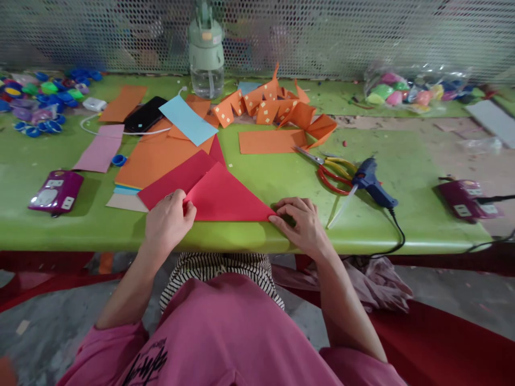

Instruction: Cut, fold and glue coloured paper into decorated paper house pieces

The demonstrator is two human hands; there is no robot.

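Note:
A red sheet of paper [229, 197], folded to a triangle, lies at the table's front edge. My left hand [169, 215] is closed on its left corner, and a ring shows on one finger. At the right tip, my right hand [300, 221] pinches the corner between thumb and fingers. Another red sheet [177, 177] lies partly under the triangle, on top of orange paper [155, 151]. A light blue paper strip [189, 119] rests above these. Scissors [328, 167] with red and yellow handles and a blue glue gun [372, 182] lie right of my right hand.
Orange paper shapes with pale squares [265, 102] stand near a water bottle [206, 59]. A black phone [145, 114] lies left, by colourful plastic pieces [44, 99]. Purple power sockets sit left [56, 192] and right [466, 199]. A plastic bag [414, 91] is at the back right.

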